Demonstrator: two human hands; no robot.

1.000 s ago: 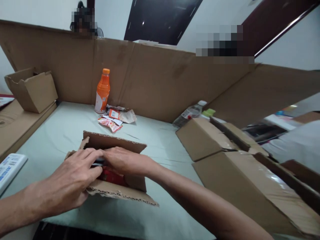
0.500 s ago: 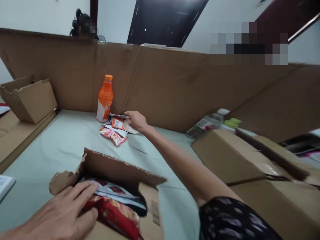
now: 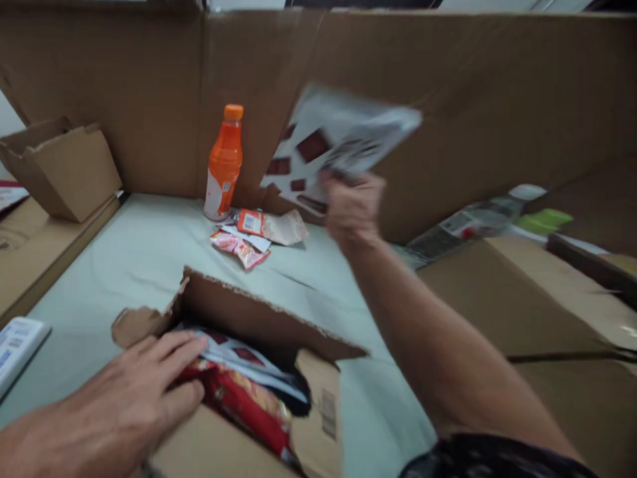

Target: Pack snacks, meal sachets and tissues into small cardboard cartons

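Note:
My right hand [image 3: 353,202] grips the lower edge of a white packet [image 3: 348,143] printed with dark red squares and holds it up in front of the cardboard wall, slightly blurred. My left hand [image 3: 144,378] lies over the near left side of an open cardboard box [image 3: 318,408], fingers stretched out onto the packets inside. In that box are a red snack packet [image 3: 243,401] and, behind it, a white packet [image 3: 243,355] with similar dark red squares. Part of the contents is hidden under my left fingers.
Behind the green-covered table [image 3: 149,245] stands a tall cardboard wall [image 3: 472,79]. An orange bottle [image 3: 223,166] stands beside several small packets [image 3: 241,249]. Cardboard boxes [image 3: 468,292] and a clear bottle [image 3: 472,219] are at right; a small box [image 3: 74,172] is at left.
My right hand has lifted the white packet from the pile by the orange bottle and moved it up and right. The view has tilted down. My left hand stays at the box.

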